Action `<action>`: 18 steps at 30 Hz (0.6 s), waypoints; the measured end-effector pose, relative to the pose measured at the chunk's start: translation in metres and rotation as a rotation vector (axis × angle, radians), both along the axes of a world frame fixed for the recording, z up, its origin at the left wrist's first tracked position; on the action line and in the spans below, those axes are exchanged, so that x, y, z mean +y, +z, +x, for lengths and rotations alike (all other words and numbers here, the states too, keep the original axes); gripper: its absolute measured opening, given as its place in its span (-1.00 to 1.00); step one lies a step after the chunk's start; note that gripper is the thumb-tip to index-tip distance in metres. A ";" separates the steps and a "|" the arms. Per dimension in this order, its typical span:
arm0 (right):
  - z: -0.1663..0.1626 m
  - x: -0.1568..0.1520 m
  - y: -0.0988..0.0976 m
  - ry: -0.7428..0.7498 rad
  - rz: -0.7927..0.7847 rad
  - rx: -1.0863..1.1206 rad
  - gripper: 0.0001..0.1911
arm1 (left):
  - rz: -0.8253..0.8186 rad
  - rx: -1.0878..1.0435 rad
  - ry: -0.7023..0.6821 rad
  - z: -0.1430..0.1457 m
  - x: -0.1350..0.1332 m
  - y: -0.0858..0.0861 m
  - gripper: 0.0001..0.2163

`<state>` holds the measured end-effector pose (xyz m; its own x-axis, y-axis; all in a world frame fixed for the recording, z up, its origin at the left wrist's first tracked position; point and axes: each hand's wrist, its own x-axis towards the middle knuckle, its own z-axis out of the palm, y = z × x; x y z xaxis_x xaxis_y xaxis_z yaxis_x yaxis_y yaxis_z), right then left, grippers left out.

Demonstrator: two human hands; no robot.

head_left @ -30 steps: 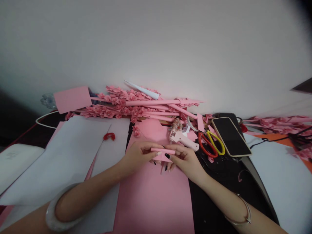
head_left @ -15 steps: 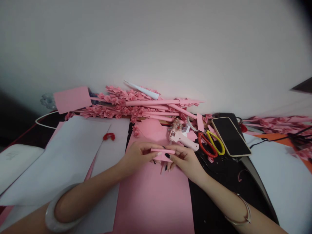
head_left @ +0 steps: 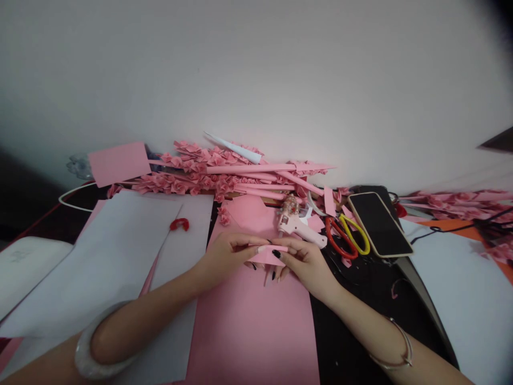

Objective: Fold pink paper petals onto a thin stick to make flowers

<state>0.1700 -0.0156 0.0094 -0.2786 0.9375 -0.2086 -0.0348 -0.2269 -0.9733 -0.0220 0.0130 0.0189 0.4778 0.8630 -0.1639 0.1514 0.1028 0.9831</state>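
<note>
Both hands meet at centre, over a long pink paper sheet that runs toward the near edge.

Left hand: nearly closed in a pinch, thumb on the near face of a small pink paper piece, gripping its left end. Right hand: same posture, dark-nailed thumb pressed on the right end, fingers curled behind and under. The two thumbs sit close together along the piece's upper edge. A narrow pale strip or stick shows below the right fingers; cannot tell what it is or whether it is gripped.

Work piece: held between the two hands, apparently just clear of the long sheet. Its upper edge looks turned over or rolled; the exact fold is hidden by the thumbs.

Step in hand (judgement): shaping the small piece by folding or rolling its edge. The next move calls for even pressure from both thumbs, so that the edge runs straight and the paper neither creases askew nor springs open.

Surroundings: hot glue gun just beyond the right hand, lying on its side; scissors to the right of it, with red and yellow handles; smartphone farther right. Far side, along the wall: pink paper flowers and pink paper tubes, heaped together. White paper sheets at left, with a small red object on top, not identified.
</note>
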 end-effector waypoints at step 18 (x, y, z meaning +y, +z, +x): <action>0.001 -0.001 -0.001 -0.005 -0.007 -0.020 -0.69 | -0.006 -0.016 0.002 0.001 0.000 -0.003 -0.79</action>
